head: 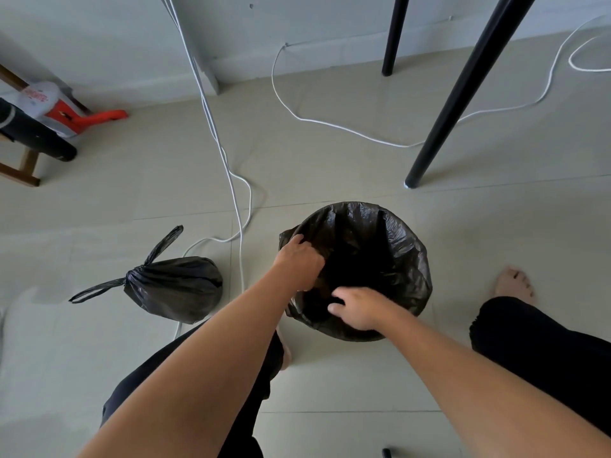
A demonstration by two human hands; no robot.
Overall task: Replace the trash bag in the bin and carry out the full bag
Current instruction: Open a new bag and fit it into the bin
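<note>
Near centre on the floor, just ahead of the knees: bin (380,335) draped in a fresh black liner (396,239), seemingly not yet snug all round. Left of it, apart: tied full bag (175,285), lying over a white cable (243,259). Could drag the liner off the far rim if tugged unevenly; could snag that cable on lifting. Grips the liner's left edge in a curled left hand (299,259); rests right hand (358,309) at the near edge, fingers bent, pinch impossible to tell.

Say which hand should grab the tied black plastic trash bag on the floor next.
Left, likely. The tied black plastic trash bag lies on the left hand's side; the right hand is farther, over the black bin liner.
</note>
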